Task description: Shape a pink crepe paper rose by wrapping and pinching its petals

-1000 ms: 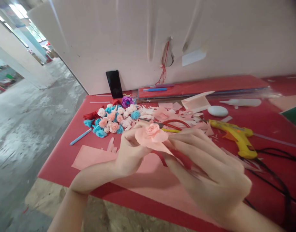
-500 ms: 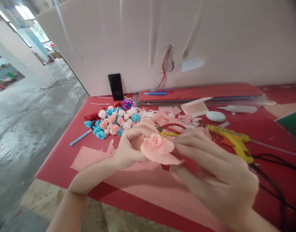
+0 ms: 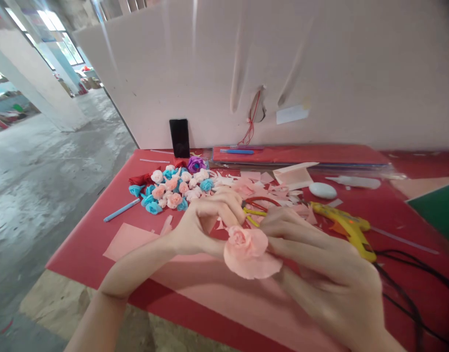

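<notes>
Gripping a pink paper rose [image 3: 248, 250] from its left side, the left hand [image 3: 200, 222] is curled narrow, its hold beneath the bloom partly hidden. The right hand [image 3: 327, 269] pinches the wide outer petal at its right edge, apparently keeping the layer from unwinding. Held above a pink paper sheet [image 3: 217, 288] on the red worktop [image 3: 81, 239], the rose faces upward, which likely keeps its coiled centre in sight. A yellow glue gun [image 3: 351, 230] lies near the right hand, presumably for easy reach.
</notes>
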`<state>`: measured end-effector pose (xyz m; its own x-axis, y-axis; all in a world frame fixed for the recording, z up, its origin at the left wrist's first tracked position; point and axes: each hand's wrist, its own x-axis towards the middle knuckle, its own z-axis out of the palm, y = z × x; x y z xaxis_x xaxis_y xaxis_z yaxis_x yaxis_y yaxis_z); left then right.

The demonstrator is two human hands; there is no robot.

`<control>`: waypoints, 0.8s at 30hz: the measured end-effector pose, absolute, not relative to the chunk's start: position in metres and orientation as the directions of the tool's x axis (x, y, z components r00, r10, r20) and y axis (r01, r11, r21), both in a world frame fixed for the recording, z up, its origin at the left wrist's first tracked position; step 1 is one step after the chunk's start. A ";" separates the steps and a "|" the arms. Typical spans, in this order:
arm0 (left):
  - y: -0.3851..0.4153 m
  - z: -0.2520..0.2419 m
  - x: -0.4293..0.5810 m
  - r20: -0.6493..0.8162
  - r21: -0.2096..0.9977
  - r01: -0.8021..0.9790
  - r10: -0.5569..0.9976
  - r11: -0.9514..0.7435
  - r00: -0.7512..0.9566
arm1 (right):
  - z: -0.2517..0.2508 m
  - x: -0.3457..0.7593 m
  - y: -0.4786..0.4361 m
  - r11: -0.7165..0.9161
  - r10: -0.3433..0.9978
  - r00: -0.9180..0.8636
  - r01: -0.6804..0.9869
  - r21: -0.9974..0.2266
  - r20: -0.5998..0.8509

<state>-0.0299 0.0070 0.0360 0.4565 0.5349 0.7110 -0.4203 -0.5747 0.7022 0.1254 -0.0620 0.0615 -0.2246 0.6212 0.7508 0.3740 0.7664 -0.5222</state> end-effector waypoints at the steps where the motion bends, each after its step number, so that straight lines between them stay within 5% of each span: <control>1: 0.008 0.037 -0.030 0.726 0.686 -0.423 0.512 -0.593 0.460 | 0.062 0.126 -0.061 0.772 0.618 -0.233 0.359 -0.524 0.751; 11: -0.003 0.046 -0.032 0.792 0.587 -0.199 0.505 -0.785 0.343 | 0.052 0.134 -0.046 0.732 0.676 -0.199 0.074 -0.677 0.709; 18: -0.007 0.058 -0.044 0.882 0.311 0.132 0.338 -0.941 0.329 | 0.037 0.136 -0.043 0.397 0.899 -0.126 -0.168 -0.902 0.419; 24: -0.009 0.056 -0.040 0.914 0.248 0.159 0.286 -0.955 0.289 | 0.038 0.133 -0.046 0.309 0.913 -0.216 -0.185 -0.933 0.346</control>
<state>-0.0405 -0.0086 0.0556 0.2892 0.2857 0.9136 0.1592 -0.9555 0.2484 0.1329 -0.0464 0.0379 -0.2159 0.9132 0.3456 -0.1851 0.3093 -0.9328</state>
